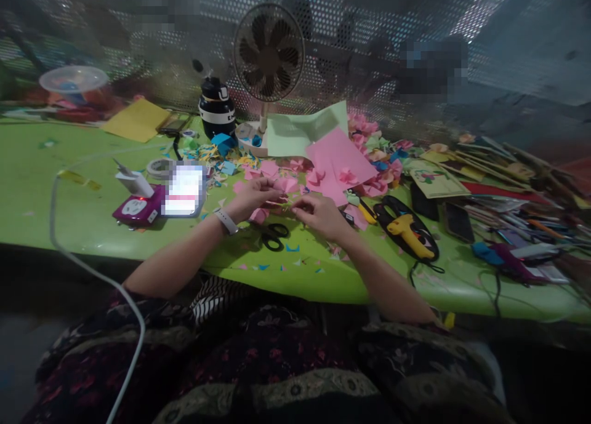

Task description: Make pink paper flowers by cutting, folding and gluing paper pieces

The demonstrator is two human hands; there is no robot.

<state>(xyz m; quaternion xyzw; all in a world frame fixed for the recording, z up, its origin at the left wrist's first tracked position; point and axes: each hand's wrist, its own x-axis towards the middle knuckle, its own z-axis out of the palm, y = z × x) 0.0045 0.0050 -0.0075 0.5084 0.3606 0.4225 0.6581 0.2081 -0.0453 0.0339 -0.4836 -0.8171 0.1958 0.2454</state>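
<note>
My left hand (258, 197), with a pale watch at the wrist, has its fingers drawn together in a pinch over the table. Close beside it, my right hand (317, 215) is also closed, thumb against fingertips. Something thin and pale yellow-green shows between the two hands, too small to name. A folded pink paper piece (287, 184) is right at my left fingertips; whether it is gripped cannot be made out. Black-handled scissors (273, 236) lie just below the hands, blades partly hidden under the left one. Pink paper flowers (316, 177) lie beyond my right hand.
Behind stand a fan (269, 53) and a dark jug (217, 113). Left are a lit phone (183, 190) and a purple extension socket (138, 207) with a white cable. Right lie a yellow glue gun (412, 234), a dark phone (457, 221) and pens. Pink sheets (344, 156) lie behind.
</note>
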